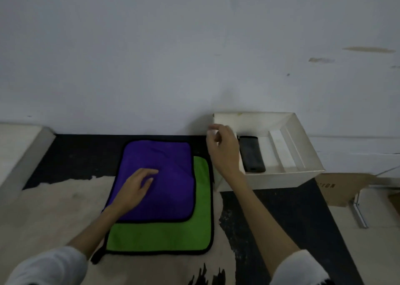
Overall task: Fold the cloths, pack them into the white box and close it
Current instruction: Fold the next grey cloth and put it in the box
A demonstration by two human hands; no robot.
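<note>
Left hand (138,187), fingers relaxed and spread, rests on purple cloth (164,176). One purple cloth overlies one green cloth (160,237), green exposed at 3 and 6 o'clock. Right hand (220,148), fingers loosely curled, holding nothing, hovers at left wall of one white box (303,142); one folded dark cloth (252,153) inside. Surface: patchy black-and-beige table (54,209); pale wall (151,57) at 12 o'clock.

brown cardboard piece (342,187) at right, beside white box (281,178), dark printed letters seen upside down and partly cut off, roughly "TION", rest hidden by the box corner, no other text, labels, brands or numbers legible anywhere
</note>
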